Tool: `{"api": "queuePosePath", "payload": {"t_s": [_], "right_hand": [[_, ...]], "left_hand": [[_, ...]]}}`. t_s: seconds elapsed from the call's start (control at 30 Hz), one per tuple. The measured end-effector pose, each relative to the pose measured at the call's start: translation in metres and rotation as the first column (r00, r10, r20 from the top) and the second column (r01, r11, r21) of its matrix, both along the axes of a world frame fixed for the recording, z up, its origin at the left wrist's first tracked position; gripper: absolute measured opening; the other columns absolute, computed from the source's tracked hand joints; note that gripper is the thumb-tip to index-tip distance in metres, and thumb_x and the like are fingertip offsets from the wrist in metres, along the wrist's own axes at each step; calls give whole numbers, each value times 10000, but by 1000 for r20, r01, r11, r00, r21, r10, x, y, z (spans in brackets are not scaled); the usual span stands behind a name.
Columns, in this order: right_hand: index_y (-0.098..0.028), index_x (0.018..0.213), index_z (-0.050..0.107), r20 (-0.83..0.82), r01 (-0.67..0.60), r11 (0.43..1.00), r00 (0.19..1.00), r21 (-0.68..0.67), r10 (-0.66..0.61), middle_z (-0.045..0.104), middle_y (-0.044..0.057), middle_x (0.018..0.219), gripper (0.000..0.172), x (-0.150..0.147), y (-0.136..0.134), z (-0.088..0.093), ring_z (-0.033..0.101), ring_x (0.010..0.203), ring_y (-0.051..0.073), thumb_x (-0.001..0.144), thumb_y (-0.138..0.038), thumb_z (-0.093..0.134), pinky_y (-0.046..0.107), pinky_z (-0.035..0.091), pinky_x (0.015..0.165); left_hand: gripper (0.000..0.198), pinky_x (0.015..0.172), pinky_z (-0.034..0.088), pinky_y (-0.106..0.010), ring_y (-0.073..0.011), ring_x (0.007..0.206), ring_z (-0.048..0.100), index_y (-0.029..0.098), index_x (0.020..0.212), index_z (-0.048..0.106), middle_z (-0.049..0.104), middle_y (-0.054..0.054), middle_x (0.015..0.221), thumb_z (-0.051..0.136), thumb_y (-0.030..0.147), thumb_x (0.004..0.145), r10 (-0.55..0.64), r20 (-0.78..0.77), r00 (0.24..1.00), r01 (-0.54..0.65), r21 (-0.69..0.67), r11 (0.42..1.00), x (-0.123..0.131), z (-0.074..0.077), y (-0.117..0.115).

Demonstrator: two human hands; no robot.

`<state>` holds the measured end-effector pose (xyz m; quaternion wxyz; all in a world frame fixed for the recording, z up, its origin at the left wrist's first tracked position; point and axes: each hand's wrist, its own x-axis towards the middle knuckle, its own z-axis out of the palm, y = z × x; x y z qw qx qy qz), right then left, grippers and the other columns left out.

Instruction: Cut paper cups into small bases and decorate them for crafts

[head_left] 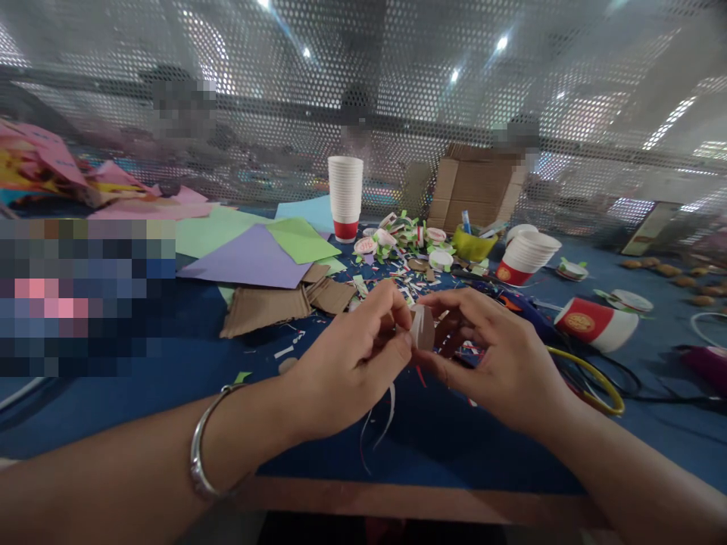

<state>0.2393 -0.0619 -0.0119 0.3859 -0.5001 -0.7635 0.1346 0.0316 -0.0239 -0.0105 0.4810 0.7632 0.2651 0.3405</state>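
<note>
A small round piece of white paper or card [422, 328] is held up between my two hands over the near middle of the table. My left hand [355, 359], with a silver bangle at the wrist, pinches its left side between thumb and fingers. On the other side, the thumb and fingertips of my right hand [500, 356] grip its edge. Beneath the hands, thin curled strips [391, 416] lie or hang near the blue cloth. Just beyond them are paper scraps and a pile of small round paper pieces with green bits [397, 238].
A tall cup stack [346, 197] stands behind coloured sheets [250, 253] and torn cardboard [266, 309]. Right of the pile are a yellow-green holder [475, 244], tilted cups [525, 257], a fallen cup [596, 324] and a yellow ring [602, 378]. A cardboard box [474, 189] stands behind.
</note>
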Motion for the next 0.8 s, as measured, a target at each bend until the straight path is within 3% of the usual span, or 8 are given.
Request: {"api": "queuePosePath", "payload": {"t_s": [0.2, 0.37, 0.63, 0.8], "right_hand": [[-196, 1182, 654, -19, -2, 1000, 1000, 5, 2, 696, 93, 1080, 416, -1, 0, -1, 699, 902, 228, 829, -357, 804, 348, 608, 723], [-211, 1179, 643, -12, -10, 1000, 1000, 1, 10, 692, 87, 1077, 375, -1, 0, -2, 688, 850, 204, 845, -320, 775, 326, 601, 670], [-229, 1218, 625, -31, -28, 1000, 999, 1, 28, 683, 75, 1103, 398, -1, 0, -5, 692, 880, 203, 845, -261, 761, 334, 611, 713], [-236, 1224, 626, -44, -44, 999, 998, 1, 44, 681, 62, 1093, 392, 1, -1, -3, 695, 851, 186, 867, -309, 770, 320, 610, 708]], "left_hand": [[74, 650, 485, -283, -138, 719, 611, 231, 950, 431, 604, 11, 815, 500, 211, 971, 36, -28, 999, -36, -6, 999, 1, 1, 0], [178, 578, 437, -258, -129, 669, 575, 238, 1117, 394, 594, 22, 795, 516, 263, 989, -16, -32, 999, 14, -76, 997, 2, 2, -5], [212, 565, 395, -259, -124, 638, 574, 230, 1155, 360, 640, 20, 787, 505, 261, 1003, 15, -147, 989, -1, 90, 996, -2, 6, -9], [214, 567, 409, -252, -118, 640, 599, 238, 1152, 372, 672, 19, 812, 512, 232, 989, 35, -123, 992, -17, 139, 990, -3, 5, -7]]}}
